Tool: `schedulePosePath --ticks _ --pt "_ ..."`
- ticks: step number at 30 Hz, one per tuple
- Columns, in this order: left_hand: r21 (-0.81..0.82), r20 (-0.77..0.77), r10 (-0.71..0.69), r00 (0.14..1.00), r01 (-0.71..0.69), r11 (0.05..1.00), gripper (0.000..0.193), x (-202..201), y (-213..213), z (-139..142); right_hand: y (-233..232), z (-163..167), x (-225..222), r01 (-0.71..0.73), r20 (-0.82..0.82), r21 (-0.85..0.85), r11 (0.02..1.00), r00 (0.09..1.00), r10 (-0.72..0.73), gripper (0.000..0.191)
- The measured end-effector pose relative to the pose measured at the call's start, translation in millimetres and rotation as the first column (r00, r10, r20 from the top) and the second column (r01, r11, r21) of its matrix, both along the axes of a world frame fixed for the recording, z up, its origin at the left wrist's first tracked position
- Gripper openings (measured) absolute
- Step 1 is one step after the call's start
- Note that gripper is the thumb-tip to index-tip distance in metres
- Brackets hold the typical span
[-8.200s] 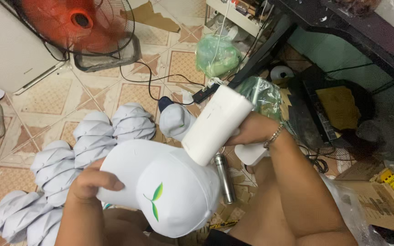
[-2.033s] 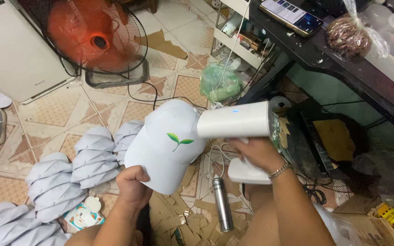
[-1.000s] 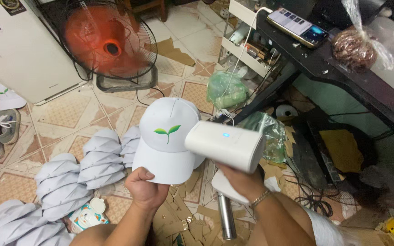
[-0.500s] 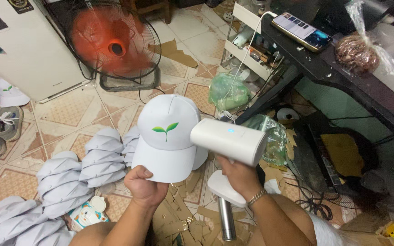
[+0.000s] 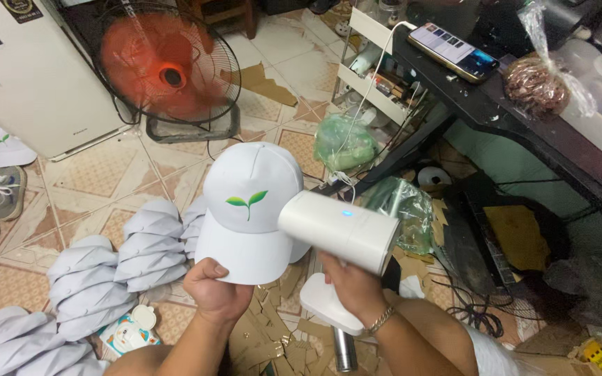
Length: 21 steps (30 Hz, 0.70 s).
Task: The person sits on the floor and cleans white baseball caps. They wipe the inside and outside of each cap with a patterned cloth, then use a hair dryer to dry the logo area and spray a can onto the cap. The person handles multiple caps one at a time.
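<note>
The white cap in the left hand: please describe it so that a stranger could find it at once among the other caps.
Start at the red floor fan, then look down to the left hand. It pinches the white cap by its brim, beside the white handheld device. Unlike the stacked caps on the floor, it is raised and shows a green sprout.

A white cap (image 5: 252, 209) is showing a green two-leaf sprout emblem on its front. The handheld steamer (image 5: 339, 230) is looking white with a small blue light glowing. The fan (image 5: 168, 69) blades are glowing orange-red. Floor tiles (image 5: 85, 188) are displaying beige-and-brown patterning.
</note>
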<state>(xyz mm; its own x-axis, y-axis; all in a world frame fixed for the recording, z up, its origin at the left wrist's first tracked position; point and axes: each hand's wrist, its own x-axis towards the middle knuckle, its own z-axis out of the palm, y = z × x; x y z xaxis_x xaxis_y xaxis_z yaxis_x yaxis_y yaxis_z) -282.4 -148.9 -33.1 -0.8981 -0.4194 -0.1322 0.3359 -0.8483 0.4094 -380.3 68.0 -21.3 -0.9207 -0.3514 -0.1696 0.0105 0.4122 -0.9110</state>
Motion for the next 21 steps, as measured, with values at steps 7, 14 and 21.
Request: schedulePosePath --ticks 7,14,21 --pt "-0.022 0.011 0.046 0.999 -0.046 0.999 0.069 -2.0 4.1 -38.9 -3.5 10.4 -0.3 -0.007 -0.04 0.235 0.972 0.999 0.017 0.031" --pt "-0.036 -0.099 0.034 0.995 -0.038 0.999 0.047 -0.9 1.3 -72.7 -7.5 17.9 -4.4 -0.027 0.014 0.259 0.965 1.0 0.024 0.033" --pt "-0.059 0.04 0.038 0.998 -0.036 0.998 0.059 -0.3 0.7 -43.7 -0.7 16.7 -7.1 -0.096 -0.225 0.19 0.977 0.964 0.139 0.033"
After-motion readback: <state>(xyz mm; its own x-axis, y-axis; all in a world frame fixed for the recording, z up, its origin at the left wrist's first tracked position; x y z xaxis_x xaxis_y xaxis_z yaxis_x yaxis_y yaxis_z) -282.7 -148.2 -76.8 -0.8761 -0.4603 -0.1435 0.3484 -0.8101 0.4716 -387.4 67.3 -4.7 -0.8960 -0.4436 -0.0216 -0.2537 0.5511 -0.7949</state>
